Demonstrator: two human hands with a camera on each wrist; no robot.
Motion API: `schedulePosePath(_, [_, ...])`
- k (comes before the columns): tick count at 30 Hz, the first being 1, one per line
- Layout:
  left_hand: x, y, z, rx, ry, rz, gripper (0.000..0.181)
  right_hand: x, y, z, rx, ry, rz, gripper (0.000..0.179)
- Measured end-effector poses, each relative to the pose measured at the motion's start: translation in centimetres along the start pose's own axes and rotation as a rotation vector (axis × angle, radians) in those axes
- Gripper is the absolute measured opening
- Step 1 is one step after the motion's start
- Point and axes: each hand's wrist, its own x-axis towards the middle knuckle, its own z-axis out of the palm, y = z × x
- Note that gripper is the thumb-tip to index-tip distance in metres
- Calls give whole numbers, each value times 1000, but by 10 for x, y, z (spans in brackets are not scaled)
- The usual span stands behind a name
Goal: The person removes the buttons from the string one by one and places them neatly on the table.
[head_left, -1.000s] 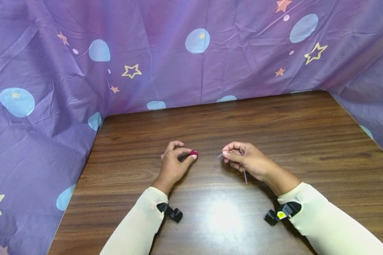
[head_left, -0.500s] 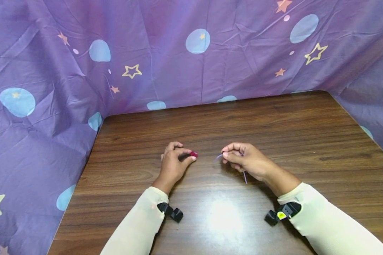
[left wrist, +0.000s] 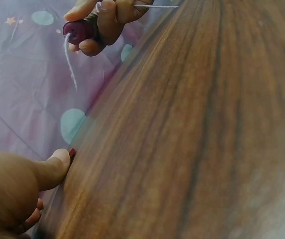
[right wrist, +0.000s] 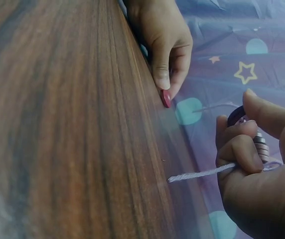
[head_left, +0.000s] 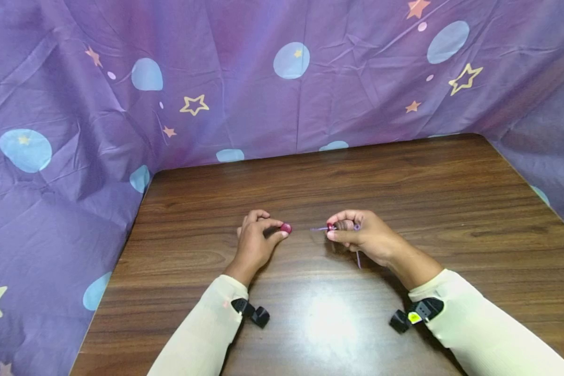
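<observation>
My left hand (head_left: 255, 243) is low over the table and pinches a red button (head_left: 285, 228) between thumb and forefinger. In the right wrist view this red button (right wrist: 166, 98) shows nearly edge-on. To the right, my right hand (head_left: 368, 237) holds a stack of buttons (right wrist: 261, 148) threaded on a pale purple string (head_left: 319, 228). Its thumb and forefinger pinch the foremost dark red button (left wrist: 77, 31), whose holes show in the left wrist view. A string end (left wrist: 71, 64) hangs from that button's face. The other end (right wrist: 195, 175) trails out below the curled fingers. A gap separates the hands.
Both hands work over a brown wood-grain table (head_left: 207, 324) with a bright glare spot at the front. A purple curtain (head_left: 244, 78) with stars and blue spots stands behind it and at both sides. Black wrist cameras (head_left: 260, 317) sit on the sleeves.
My right thumb has shifted down, uncovering the dark red button and the stack behind it. The string's free end now points further left. The left hand's button has turned its face more toward the head view.
</observation>
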Motion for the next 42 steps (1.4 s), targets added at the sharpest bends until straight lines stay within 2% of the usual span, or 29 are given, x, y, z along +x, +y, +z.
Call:
schedulePosePath(5, [1, 0, 0, -3, -5, -14, 27, 1, -1, -1, 37, 1, -3, 11])
schedulePosePath(11, [2, -1, 1, -2, -5, -27, 27, 0, -1, -1, 62, -28, -15, 7])
schedulePosePath(17, [1, -1, 0, -5, -4, -32, 30, 2, 0, 0, 58, -20, -10, 4])
schedulePosePath(29, [-1, -1, 0, -34, 17, -1, 35, 2, 2, 0, 72, -16, -46, 15])
schedulePosePath(42, [-1, 0, 1, -64, 25, -39, 42, 1, 2, 0, 94, -14, -54, 25])
